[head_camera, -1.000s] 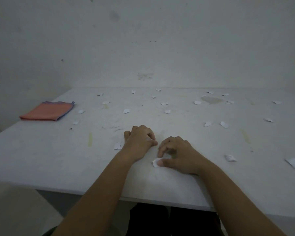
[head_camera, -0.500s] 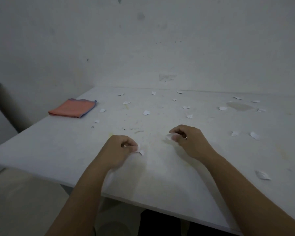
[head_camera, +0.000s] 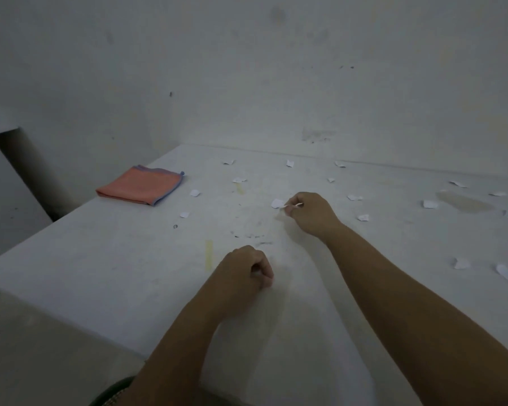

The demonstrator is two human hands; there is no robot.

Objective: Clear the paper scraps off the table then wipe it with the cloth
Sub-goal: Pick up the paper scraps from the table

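Observation:
Several small white paper scraps (head_camera: 238, 179) lie scattered over the white table (head_camera: 129, 273), mostly across its far half and right side. My right hand (head_camera: 308, 213) is stretched out to the table's middle, fingers pinched on paper scraps, with another scrap (head_camera: 277, 203) lying just left of its fingertips. My left hand (head_camera: 244, 272) rests nearer to me as a closed fist; a scrap it picked up is hidden inside. A folded orange cloth (head_camera: 140, 185) with a blue edge lies at the far left corner, apart from both hands.
The table's back edge meets a grey wall (head_camera: 276, 83). A brownish stain (head_camera: 464, 202) marks the far right of the tabletop and a yellow streak (head_camera: 208, 254) lies left of my left hand. The table's left edge drops to the floor (head_camera: 41, 347).
My right hand has reached farther across the table, toward a scrap near the middle. My left fist has closed over its scrap and stayed near me. The view has swung left.

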